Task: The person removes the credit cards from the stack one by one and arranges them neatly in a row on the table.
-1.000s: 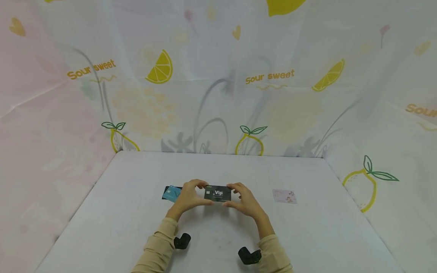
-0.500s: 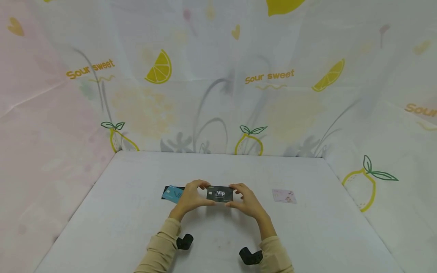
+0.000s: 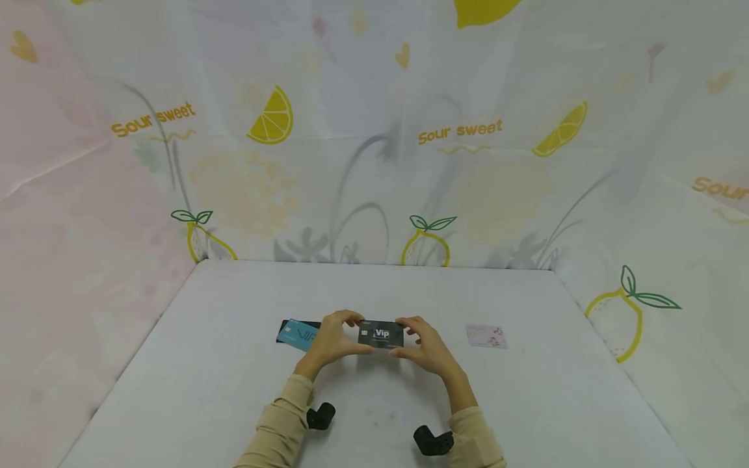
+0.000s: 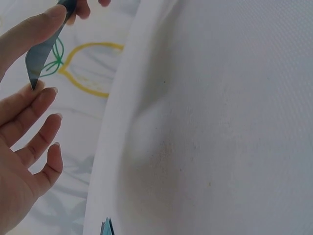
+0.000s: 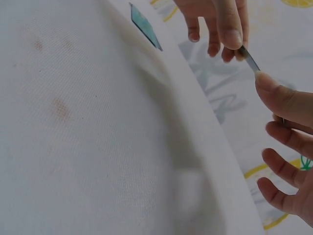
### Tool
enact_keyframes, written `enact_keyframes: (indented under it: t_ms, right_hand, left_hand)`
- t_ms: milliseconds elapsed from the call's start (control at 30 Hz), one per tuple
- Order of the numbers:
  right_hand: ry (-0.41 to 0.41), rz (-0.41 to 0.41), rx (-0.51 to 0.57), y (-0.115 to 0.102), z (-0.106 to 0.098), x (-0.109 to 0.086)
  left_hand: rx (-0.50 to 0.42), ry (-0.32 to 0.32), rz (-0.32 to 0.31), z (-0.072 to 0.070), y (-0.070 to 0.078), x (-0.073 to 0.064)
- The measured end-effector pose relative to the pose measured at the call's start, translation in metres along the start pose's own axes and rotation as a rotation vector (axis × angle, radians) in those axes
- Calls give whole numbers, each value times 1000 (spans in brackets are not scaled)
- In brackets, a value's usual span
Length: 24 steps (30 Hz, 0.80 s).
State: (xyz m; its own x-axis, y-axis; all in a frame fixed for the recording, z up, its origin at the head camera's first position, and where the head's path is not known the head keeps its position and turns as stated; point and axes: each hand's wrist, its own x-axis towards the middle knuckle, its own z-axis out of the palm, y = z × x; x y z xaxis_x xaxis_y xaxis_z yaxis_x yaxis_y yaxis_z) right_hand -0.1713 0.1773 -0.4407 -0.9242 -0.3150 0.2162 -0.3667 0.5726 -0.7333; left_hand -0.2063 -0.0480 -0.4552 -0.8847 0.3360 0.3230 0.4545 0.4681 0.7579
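A black card (image 3: 381, 334) printed "Vip" is held up above the table, its face toward the head camera. My left hand (image 3: 335, 337) pinches its left end between thumb and fingers. At the other end my right hand (image 3: 428, 346) pinches the right side the same way. The left wrist view shows the card (image 4: 41, 56) nearly edge-on between thumb and index fingertip. From the right wrist, only a thin edge of the card (image 5: 252, 60) appears between the two hands. Behind the left hand lies a blue card (image 3: 298, 333), overlapping a dark card (image 3: 281, 330) on the table.
To the right, a pink patterned card (image 3: 487, 336) lies flat on the white table (image 3: 234, 403). Walls of lemon-print cloth (image 3: 328, 182) enclose the back and sides. A black wrist camera (image 3: 433, 441) sits at the right sleeve, another wrist camera (image 3: 321, 416) at the left.
Both hands have shifted slightly to the right with the black card between them. More of the blue card now shows beside the left hand. The pink card stays put.
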Motion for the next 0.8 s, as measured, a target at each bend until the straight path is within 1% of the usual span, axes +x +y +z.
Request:
enact_keyframes:
  t_ms: [267,533,800]
  right_hand:
    - [-8,10,-5,5,-5,-3]
    - [-26,28,-22,9,-13,-7]
    - [-28,33,-40,14,-20,-8]
  left_hand:
    - [-6,7,-5,8,2,1]
    - [-41,-12,-16,18,4,6]
    - [-58,-7,-2,25,7,11]
